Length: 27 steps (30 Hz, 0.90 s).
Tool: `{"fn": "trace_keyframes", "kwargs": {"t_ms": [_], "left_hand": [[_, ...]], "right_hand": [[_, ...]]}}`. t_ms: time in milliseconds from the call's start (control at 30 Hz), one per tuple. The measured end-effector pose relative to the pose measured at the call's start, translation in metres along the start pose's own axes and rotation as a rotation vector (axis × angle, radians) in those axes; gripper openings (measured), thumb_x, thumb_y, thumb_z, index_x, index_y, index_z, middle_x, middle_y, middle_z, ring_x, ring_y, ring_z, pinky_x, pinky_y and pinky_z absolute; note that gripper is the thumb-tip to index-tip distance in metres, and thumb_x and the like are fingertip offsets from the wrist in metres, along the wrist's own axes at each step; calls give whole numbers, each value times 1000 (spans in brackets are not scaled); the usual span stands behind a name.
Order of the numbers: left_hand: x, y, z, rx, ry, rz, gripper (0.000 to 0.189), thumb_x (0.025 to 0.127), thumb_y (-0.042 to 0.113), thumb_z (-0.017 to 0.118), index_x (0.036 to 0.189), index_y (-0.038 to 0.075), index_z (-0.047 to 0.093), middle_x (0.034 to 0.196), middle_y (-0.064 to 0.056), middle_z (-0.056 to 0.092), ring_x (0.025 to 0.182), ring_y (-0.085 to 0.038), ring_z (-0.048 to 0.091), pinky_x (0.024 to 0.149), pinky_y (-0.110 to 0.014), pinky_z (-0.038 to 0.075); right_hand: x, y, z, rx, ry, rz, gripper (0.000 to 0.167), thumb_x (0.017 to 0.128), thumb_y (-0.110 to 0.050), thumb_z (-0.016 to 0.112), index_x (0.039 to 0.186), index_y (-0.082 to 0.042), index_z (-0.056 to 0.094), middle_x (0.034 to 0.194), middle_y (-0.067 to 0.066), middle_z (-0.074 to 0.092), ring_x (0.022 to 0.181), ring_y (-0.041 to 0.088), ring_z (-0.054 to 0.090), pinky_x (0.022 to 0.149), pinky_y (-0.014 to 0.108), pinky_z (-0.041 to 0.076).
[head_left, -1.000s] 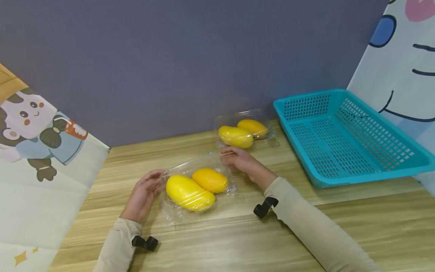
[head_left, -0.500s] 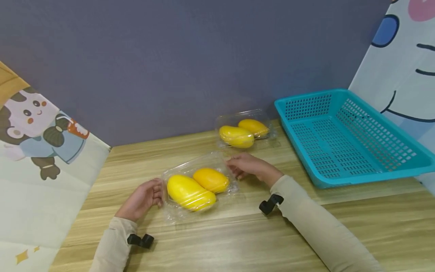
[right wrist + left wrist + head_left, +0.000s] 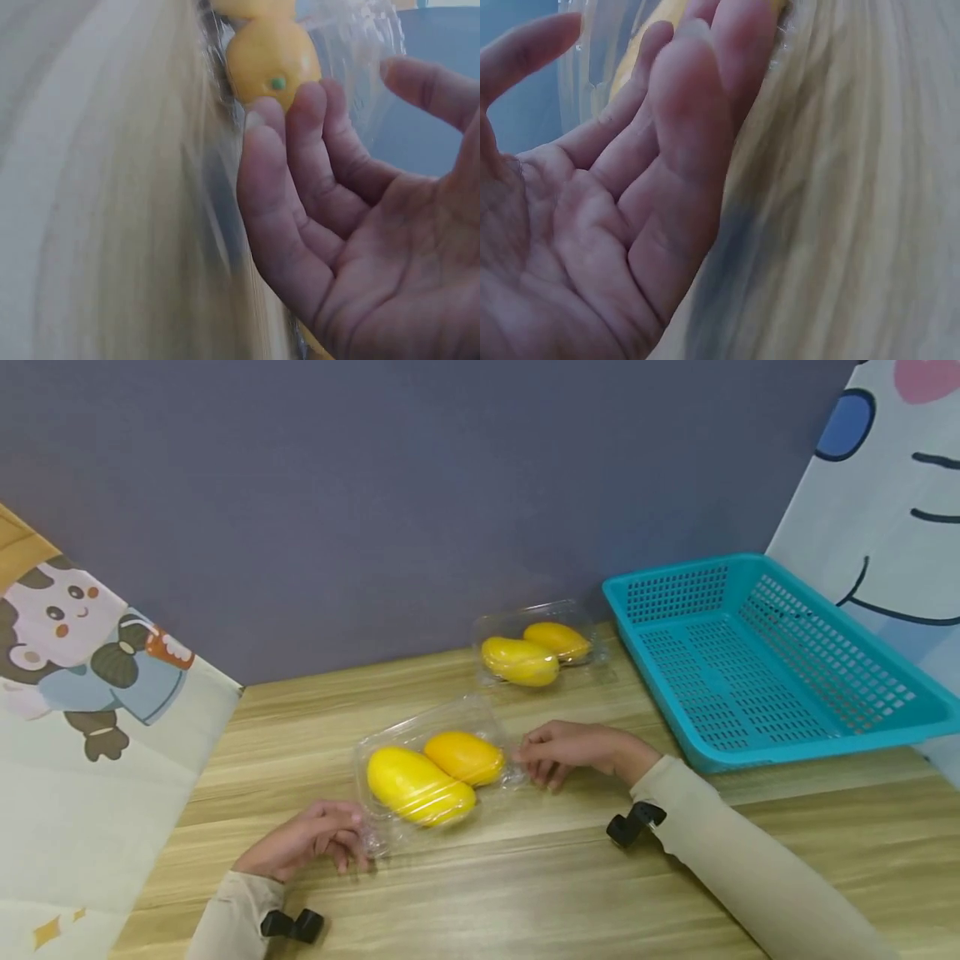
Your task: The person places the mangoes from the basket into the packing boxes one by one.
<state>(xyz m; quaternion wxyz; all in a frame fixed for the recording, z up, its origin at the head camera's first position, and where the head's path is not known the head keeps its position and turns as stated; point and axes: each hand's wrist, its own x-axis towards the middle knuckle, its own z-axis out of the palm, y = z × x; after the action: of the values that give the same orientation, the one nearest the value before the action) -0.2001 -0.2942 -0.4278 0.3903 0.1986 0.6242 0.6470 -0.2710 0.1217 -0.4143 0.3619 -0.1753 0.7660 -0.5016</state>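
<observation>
A clear plastic clamshell box (image 3: 431, 720) holding two yellow mangoes (image 3: 420, 785) lies on the wooden table in the head view. My left hand (image 3: 311, 839) is at the box's near left corner, fingertips right at its edge. In the left wrist view its fingers are loosely bent, with the thumb (image 3: 532, 56) standing apart. At the opposite side, my right hand (image 3: 573, 752) has its fingertips by the box's right edge. The right wrist view shows its fingers slightly curved in front of a mango (image 3: 271, 60) with a green stem spot, the thumb apart.
A second clear box (image 3: 491, 625) with two mangoes (image 3: 520, 662) stands at the back against the dark wall (image 3: 360, 510). To its right sits a turquoise slatted basket (image 3: 686, 735). Printed cartoon panels border the table (image 3: 480, 893) on both sides.
Both hands have slid along the box's sides toward the person, the left down to the near corner, the right down and outward. The box and its mangoes have stayed in place.
</observation>
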Motion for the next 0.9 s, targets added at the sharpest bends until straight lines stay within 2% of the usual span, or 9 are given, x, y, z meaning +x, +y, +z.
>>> {"fn": "trace_keyframes", "kwargs": {"t_ms": [167,267,400,467,600,700,800,900], "left_hand": [[1,3,7,9,-65,-39,34,106,9,35,111,-6,65,103,-14,77,85,-19,76,63,-22,59],[3,3,9,22,-78,-8,35,106,7,34,109,-12,64,102,-16,76,84,-21,76,64,-24,60],[4,4,9,49,-15,15,33,105,7,36,107,-3,68,100,-12,77,87,-20,76,68,-25,60],[4,4,7,35,23,26,33,105,8,36,108,2,69,101,-10,77,88,-19,75,70,-25,60],[3,2,4,-2,85,36,31,106,10,37,108,8,69,102,-8,77,89,-18,75,73,-25,61],[2,1,2,19,131,31,31,106,11,38,107,8,68,100,-7,77,88,-17,75,70,-24,61],[2,2,0,63,206,13,30,106,15,39,104,10,68,99,-5,77,86,-14,74,67,-22,59],[2,3,0,87,312,-5,29,107,20,41,105,9,67,99,-2,77,86,-11,73,66,-22,58]], "right_hand": [[-5,-1,4,-58,-50,-35,29,100,-33,56,91,-7,65,84,5,67,77,17,62,69,28,56],[-4,-2,5,-70,-58,-53,27,99,-31,55,88,-8,65,81,3,66,75,15,60,66,25,52],[-2,-2,7,-53,-49,-74,29,100,-30,54,88,-6,65,81,3,66,75,15,60,65,25,51],[1,0,8,-37,-37,-84,30,100,-30,54,88,-5,64,81,3,65,75,15,60,66,25,51],[7,-1,12,-1,20,-84,32,100,-30,54,89,-2,63,80,4,64,75,15,59,65,24,48],[12,-3,15,17,80,-67,32,100,-31,55,90,-2,64,79,4,64,74,15,58,65,24,47],[17,-5,18,37,130,-55,31,99,-32,56,93,-2,64,84,6,65,75,15,58,66,24,47],[21,-7,21,60,167,-55,30,99,-31,56,97,-2,64,88,8,65,77,16,59,68,25,48]]}}
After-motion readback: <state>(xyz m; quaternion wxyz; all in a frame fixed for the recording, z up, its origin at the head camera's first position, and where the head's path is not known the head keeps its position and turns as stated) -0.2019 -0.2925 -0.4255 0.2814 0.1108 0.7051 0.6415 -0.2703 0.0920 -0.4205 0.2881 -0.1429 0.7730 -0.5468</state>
